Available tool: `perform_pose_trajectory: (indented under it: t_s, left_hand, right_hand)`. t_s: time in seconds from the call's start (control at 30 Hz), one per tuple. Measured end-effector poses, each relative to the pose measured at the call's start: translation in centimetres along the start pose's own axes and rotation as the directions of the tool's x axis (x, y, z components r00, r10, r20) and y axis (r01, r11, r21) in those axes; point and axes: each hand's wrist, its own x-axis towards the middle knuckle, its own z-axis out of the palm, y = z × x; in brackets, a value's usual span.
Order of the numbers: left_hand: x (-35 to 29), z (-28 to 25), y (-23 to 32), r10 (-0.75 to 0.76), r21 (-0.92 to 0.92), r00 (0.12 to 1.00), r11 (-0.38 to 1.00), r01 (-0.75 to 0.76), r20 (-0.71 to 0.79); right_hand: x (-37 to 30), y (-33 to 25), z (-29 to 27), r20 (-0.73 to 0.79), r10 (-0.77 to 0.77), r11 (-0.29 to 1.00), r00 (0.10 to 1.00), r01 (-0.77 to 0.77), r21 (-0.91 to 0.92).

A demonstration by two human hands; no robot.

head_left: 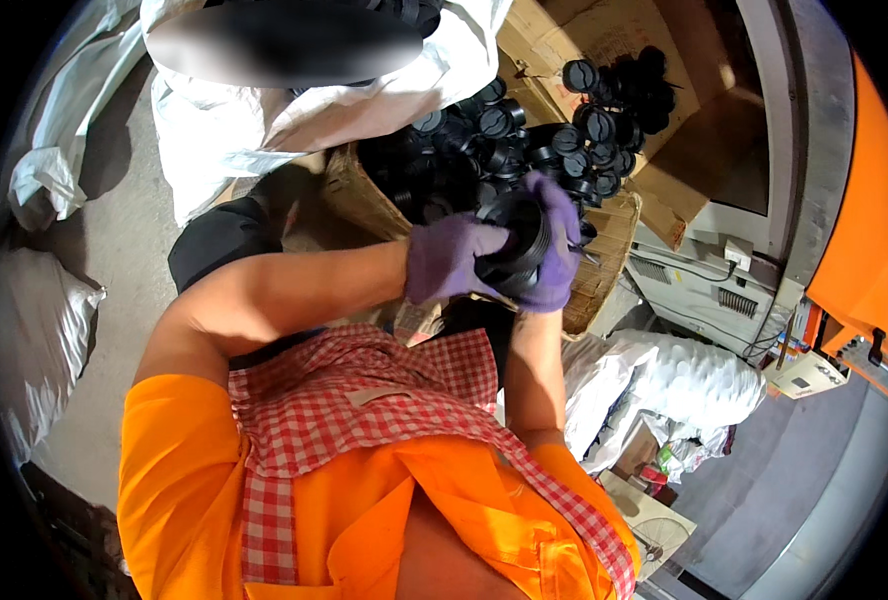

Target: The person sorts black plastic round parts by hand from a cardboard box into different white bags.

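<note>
Both my hands wear purple gloves and meet in front of me over an open cardboard box [604, 265]. My right hand [556, 250] wraps round a black ribbed round plastic part [514, 240], with its fingers curled over the far side. From the left, my left hand [454, 258] grips the near left side of the same part, thumb on it and the other fingers partly hidden. Just beyond my hands, a heap of black round plastic caps [494, 122] fills the box. Small details inside the held part are too dark to make out.
A big white woven sack [224, 150] with black parts in its mouth stands at the far left. Another white sack [39, 340] is at the left edge. Beside the box on the right are a white machine cabinet [704, 290] with cables and a wrapped bundle [689, 380].
</note>
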Motion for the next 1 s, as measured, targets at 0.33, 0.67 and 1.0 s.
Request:
perform_pose_trajectory:
  t_s: [0.33,0.67,1.0]
  left_hand:
    - [-3.2,1.3,17.2,0.711,0.704,0.528,-0.658,0.266,0.465]
    - [-0.1,-0.4,12.9,0.657,0.662,0.227,-0.747,0.066,0.719]
    - [2.2,-2.4,4.6,0.554,0.989,0.822,0.118,0.084,-0.136]
  right_hand:
    - [1.9,17.9,-0.9,0.237,0.509,0.794,0.828,-0.345,-0.501]
    - [-1.2,19.2,4.7,0.244,0.845,0.301,0.477,-0.046,-0.953]
    - [0.8,5.7,-3.1,0.186,0.613,0.787,0.768,-0.57,-0.238]
